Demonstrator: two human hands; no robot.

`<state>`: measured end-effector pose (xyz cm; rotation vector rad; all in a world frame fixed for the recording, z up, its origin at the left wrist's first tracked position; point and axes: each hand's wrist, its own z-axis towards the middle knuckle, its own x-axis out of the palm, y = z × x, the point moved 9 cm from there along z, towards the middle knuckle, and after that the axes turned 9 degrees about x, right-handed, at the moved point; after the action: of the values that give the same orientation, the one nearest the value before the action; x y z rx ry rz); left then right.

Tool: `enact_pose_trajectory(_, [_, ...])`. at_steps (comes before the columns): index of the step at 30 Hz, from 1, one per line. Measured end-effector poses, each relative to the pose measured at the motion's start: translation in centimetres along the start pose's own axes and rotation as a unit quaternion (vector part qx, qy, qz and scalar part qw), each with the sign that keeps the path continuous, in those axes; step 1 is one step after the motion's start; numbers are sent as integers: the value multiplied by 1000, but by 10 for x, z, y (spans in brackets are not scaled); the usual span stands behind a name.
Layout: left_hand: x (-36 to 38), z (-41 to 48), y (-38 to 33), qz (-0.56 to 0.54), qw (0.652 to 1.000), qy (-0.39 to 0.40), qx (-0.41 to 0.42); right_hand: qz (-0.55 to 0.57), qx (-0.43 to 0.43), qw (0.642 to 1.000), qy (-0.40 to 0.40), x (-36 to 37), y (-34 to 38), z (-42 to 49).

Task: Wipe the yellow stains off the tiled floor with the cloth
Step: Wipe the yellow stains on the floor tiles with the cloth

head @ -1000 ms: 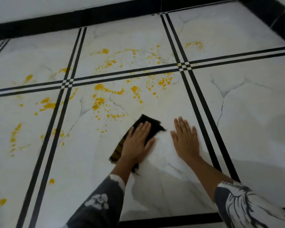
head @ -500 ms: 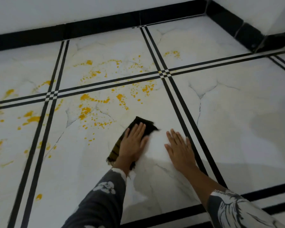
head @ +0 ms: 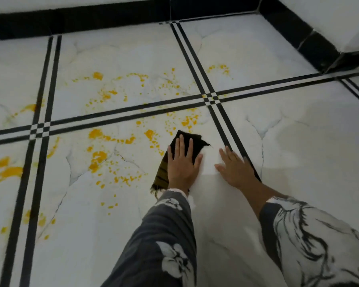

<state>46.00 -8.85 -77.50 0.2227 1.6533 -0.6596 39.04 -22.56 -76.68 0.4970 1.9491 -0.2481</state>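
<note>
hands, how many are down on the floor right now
2. The left hand lies flat on the dark cloth. The right hand rests flat on the bare tiled floor just right of it, beside the black stripe. None seem hidden.

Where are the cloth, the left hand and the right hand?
cloth (head: 197, 141): head view, dark top corner past the fingertips.
left hand (head: 180, 164): head view, back of the hand.
right hand (head: 235, 168): head view, back of the hand.

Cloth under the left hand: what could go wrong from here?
1. The left hand lies flat on the cloth, no grip; the cloth may bunch or slip out.
2. The yellow stains span several tiles; one cloth may smear them.
3. The right hand braces on glossy floor and could slip.
</note>
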Motion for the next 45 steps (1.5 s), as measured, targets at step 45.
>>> enact_pose_trajectory(45, [-8,201,-23,33,994,-12,-103,78,-90,983,-137,-93,-24,219])
